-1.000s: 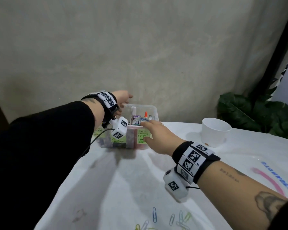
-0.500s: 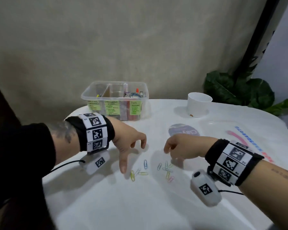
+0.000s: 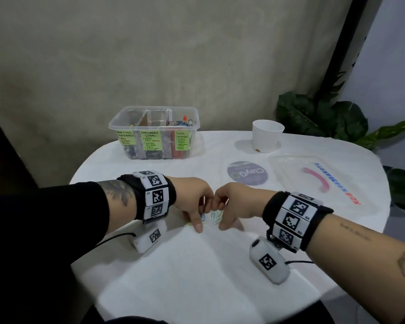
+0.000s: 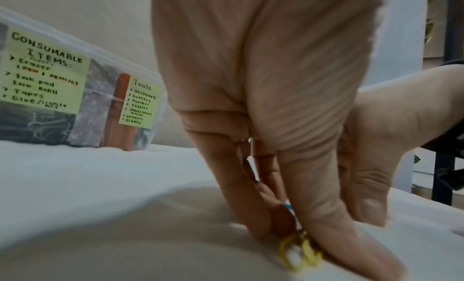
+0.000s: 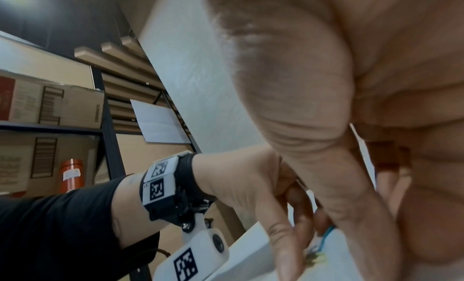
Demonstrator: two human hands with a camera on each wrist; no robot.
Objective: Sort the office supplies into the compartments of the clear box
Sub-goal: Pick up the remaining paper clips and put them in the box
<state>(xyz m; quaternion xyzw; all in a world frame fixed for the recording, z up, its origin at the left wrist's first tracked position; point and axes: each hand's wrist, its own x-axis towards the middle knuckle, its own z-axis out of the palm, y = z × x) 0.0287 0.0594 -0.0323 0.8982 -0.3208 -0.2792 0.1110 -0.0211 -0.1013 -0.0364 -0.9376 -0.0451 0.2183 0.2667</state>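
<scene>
Several coloured paper clips [image 3: 214, 216] lie in a small heap on the white table, near its middle. My left hand [image 3: 197, 220] and right hand [image 3: 220, 221] meet over them, knuckles almost touching. In the left wrist view my left hand [image 4: 301, 243] pinches a yellow clip [image 4: 297, 254] against the cloth, with a blue clip [image 4: 288, 207] higher between the fingers. My right hand [image 5: 334, 231] curls its fingers over the heap, thumb down beside a blue clip [image 5: 326, 233]. The clear box [image 3: 117, 127] stands at the back left, with green labels on three filled compartments.
A white cup [image 3: 268, 134] stands at the back right. A clear lid [image 3: 297, 164] lies on the table right of a round purple sticker [image 3: 247, 173]. Green plant leaves [image 3: 332, 122] rise behind the table's right edge. The near table edge curves below my wrists.
Both hands left the box and came back to the near middle of the table. Half a second ago they hovered apart over the spread clips; now they have closed together on them.
</scene>
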